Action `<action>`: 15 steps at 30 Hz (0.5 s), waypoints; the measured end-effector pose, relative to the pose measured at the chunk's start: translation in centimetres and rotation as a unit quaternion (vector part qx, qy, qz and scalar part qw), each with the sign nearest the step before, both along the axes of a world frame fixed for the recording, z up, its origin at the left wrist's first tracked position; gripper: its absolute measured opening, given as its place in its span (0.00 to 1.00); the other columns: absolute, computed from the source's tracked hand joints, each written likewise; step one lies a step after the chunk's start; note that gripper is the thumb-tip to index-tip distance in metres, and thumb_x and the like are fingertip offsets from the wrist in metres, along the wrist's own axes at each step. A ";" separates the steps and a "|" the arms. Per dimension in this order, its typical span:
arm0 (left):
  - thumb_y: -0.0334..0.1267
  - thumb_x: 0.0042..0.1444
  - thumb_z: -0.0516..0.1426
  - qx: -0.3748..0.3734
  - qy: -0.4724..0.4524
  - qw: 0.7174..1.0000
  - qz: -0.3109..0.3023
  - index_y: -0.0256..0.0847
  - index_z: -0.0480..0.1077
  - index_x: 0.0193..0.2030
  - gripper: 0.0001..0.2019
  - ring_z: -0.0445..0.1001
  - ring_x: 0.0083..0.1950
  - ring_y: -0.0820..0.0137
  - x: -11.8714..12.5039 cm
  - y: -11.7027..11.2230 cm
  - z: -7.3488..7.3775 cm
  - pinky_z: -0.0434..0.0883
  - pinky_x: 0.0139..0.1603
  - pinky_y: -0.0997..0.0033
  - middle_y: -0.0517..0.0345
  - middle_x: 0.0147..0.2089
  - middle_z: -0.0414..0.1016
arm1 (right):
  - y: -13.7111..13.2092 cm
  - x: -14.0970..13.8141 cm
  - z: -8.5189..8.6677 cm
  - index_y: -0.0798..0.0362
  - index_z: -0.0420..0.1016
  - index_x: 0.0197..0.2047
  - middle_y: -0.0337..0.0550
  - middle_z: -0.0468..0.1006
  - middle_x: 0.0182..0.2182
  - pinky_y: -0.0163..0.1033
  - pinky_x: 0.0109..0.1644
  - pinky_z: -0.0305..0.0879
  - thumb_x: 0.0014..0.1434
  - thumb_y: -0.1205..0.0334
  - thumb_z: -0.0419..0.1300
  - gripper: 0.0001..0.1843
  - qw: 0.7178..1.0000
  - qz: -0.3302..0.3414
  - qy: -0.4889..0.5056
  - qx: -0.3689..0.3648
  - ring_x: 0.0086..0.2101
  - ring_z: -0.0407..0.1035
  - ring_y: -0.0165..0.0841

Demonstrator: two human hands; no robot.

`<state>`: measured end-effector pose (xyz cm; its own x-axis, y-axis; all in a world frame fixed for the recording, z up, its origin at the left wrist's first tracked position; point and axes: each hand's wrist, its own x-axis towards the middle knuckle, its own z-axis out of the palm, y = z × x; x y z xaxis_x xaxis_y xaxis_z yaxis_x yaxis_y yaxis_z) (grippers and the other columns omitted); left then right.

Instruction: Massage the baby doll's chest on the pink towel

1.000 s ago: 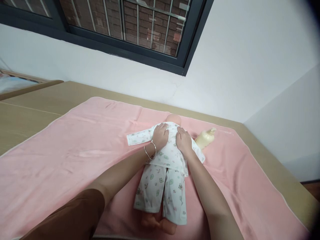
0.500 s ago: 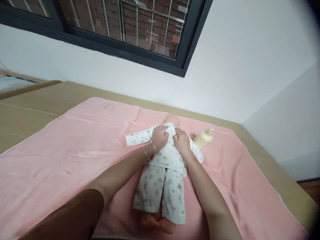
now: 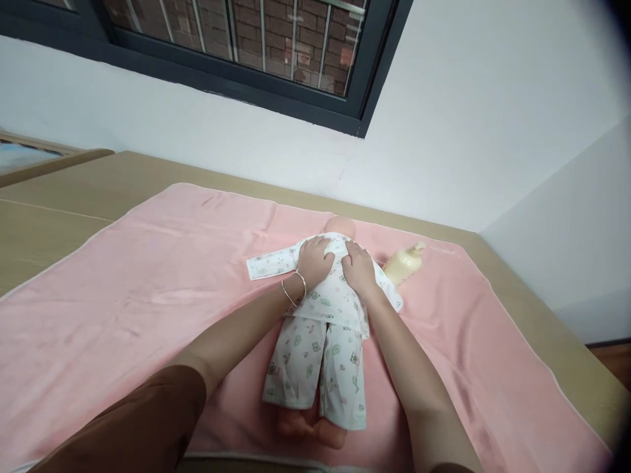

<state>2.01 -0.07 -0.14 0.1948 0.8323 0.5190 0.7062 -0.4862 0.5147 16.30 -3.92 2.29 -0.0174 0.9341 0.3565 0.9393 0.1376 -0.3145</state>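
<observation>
A baby doll [image 3: 328, 295] in white printed pyjamas lies on a pink blanket [image 3: 162, 289], its head toward the wall and its feet toward me. It seems to be face down, though the face is hidden. My left hand [image 3: 315, 261] rests flat on the left side of the doll's upper body, fingers spread. On the opposite side lies my right hand [image 3: 359, 266], also flat with its fingers stretched toward the doll's shoulder. Neither hand grasps anything. Just right of the doll, a pale yellow pump bottle [image 3: 404, 263] lies on its side.
The blanket covers most of a wooden surface [image 3: 142, 171] that meets a white wall [image 3: 434, 131]. Above is a dark-framed window [image 3: 236, 85] with bars outside. A raised wooden edge [image 3: 59, 165] stands at the far left.
The whole view has shifted slightly, so the doll and window sit a little higher. Both hands stay on the doll's upper body, with barely any movement against it.
</observation>
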 end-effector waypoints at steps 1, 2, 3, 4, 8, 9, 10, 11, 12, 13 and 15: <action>0.32 0.56 0.50 -0.002 -0.001 1.000 -0.005 0.37 0.71 0.56 0.22 0.69 0.63 0.59 0.0 0.0 0.0 0.61 0.67 0.56 0.48 0.60 0.74 | 0.0 0.1 -0.1 0.61 0.66 0.65 0.54 0.68 0.64 0.48 0.68 0.52 0.63 0.68 0.44 0.28 1.000 0.004 0.003 0.000 0.64 0.60 0.42; 0.32 0.56 0.50 -0.001 -0.004 1.000 -0.010 0.37 0.71 0.56 0.22 0.69 0.62 0.59 -0.1 0.0 0.1 0.61 0.67 0.56 0.49 0.60 0.75 | -0.1 0.0 -0.1 0.60 0.67 0.65 0.53 0.68 0.64 0.48 0.68 0.52 0.63 0.68 0.44 0.28 1.000 0.007 0.005 0.003 0.64 0.60 0.41; 0.32 0.55 0.50 0.002 -0.008 1.000 -0.014 0.38 0.72 0.55 0.21 0.70 0.61 0.60 -0.2 -0.1 0.1 0.62 0.66 0.56 0.49 0.59 0.75 | -0.2 0.0 -0.2 0.59 0.68 0.64 0.52 0.69 0.63 0.48 0.68 0.53 0.63 0.68 0.44 0.28 1.000 0.008 0.007 0.010 0.64 0.61 0.41; 0.32 0.55 0.50 0.008 -0.012 1.000 -0.016 0.38 0.72 0.54 0.21 0.71 0.59 0.60 -0.2 -0.2 0.1 0.63 0.65 0.56 0.50 0.57 0.76 | -0.4 -0.1 -0.2 0.58 0.69 0.63 0.50 0.71 0.62 0.46 0.68 0.53 0.63 0.69 0.44 0.28 1.000 0.006 0.008 0.019 0.63 0.62 0.40; 0.32 0.54 0.52 0.046 -0.012 0.999 0.003 0.40 0.74 0.46 0.15 0.72 0.52 0.58 -0.4 -0.8 0.2 0.66 0.57 0.56 0.49 0.47 0.78 | -1.2 -0.7 -0.4 0.55 0.74 0.59 0.49 0.76 0.58 0.42 0.66 0.57 0.64 0.68 0.46 0.25 0.998 -0.026 -0.002 0.049 0.60 0.66 0.39; 0.32 0.53 0.52 0.054 -0.008 0.998 0.013 0.40 0.74 0.44 0.13 0.72 0.50 0.58 -0.4 -0.9 0.2 0.67 0.55 0.56 0.49 0.44 0.78 | -1.3 -0.8 -0.4 0.54 0.75 0.58 0.49 0.76 0.58 0.42 0.65 0.57 0.64 0.68 0.46 0.24 0.998 -0.032 -0.006 0.051 0.60 0.67 0.38; 0.32 0.53 0.53 0.060 -0.005 0.998 0.021 0.40 0.74 0.41 0.12 0.72 0.49 0.58 -0.4 -1.0 0.2 0.67 0.54 0.56 0.49 0.42 0.77 | -1.4 -0.9 -0.5 0.54 0.75 0.58 0.48 0.76 0.58 0.42 0.65 0.58 0.64 0.68 0.47 0.24 0.998 -0.037 -0.008 0.051 0.59 0.67 0.38; 0.32 0.53 0.53 0.064 -0.003 0.998 0.028 0.41 0.74 0.40 0.10 0.72 0.48 0.58 -0.3 -1.1 0.2 0.67 0.53 0.56 0.49 0.41 0.77 | -1.5 -1.0 -0.5 0.53 0.75 0.58 0.48 0.76 0.58 0.42 0.65 0.58 0.64 0.68 0.47 0.24 0.998 -0.041 -0.008 0.051 0.59 0.68 0.38; 0.32 0.54 0.53 0.066 -0.002 0.997 0.032 0.41 0.74 0.39 0.10 0.72 0.47 0.58 -0.3 -1.2 0.2 0.67 0.53 0.56 0.49 0.40 0.77 | -1.5 -1.1 -0.5 0.53 0.75 0.58 0.48 0.76 0.58 0.42 0.65 0.59 0.64 0.68 0.47 0.24 0.998 -0.045 -0.004 0.051 0.59 0.68 0.38; 0.32 0.54 0.53 0.067 -0.003 0.997 0.032 0.41 0.74 0.38 0.09 0.72 0.47 0.58 -0.3 -1.2 0.2 0.67 0.53 0.56 0.49 0.40 0.77 | -1.6 -1.1 -0.5 0.52 0.75 0.58 0.47 0.76 0.58 0.42 0.64 0.59 0.64 0.68 0.47 0.24 0.997 -0.050 0.002 0.052 0.59 0.68 0.38; 0.32 0.54 0.53 0.060 -0.013 0.998 0.032 0.41 0.76 0.40 0.11 0.72 0.48 0.58 -0.3 -1.2 0.3 0.67 0.55 0.56 0.50 0.42 0.78 | -1.5 -1.1 -0.5 0.52 0.76 0.57 0.47 0.76 0.58 0.42 0.64 0.60 0.64 0.68 0.47 0.24 0.997 -0.055 0.016 0.055 0.59 0.68 0.38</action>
